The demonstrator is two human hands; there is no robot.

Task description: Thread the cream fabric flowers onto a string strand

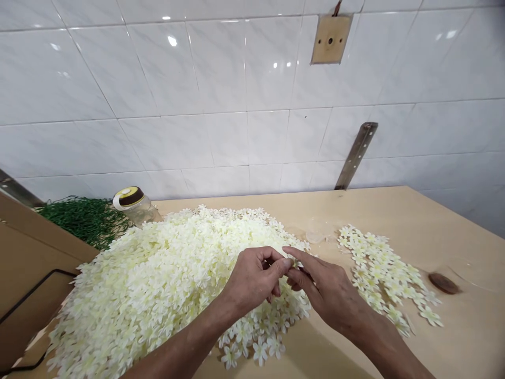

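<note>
My left hand (258,273) is closed in a pinch, thumb and forefinger together on a small white-and-yellow artificial flower (295,262). My right hand (325,284) meets it from the other side, its fingers bent around the same flower, which is mostly hidden by fingertips. Below and left of both hands spreads a large heap of loose artificial flowers (165,279), pale with yellowish centres. To the right of my right hand lies a smaller, flatter group of similar flowers (379,263) on the wooden table (465,326).
At the back left stand a clear bottle with a brown-and-yellow lid (132,200) and a tangle of green strands (84,218). A brown oval object (444,282) lies at the right beside a thin clear strand. A tiled wall (221,142) with a metal bracket (357,155) rises behind.
</note>
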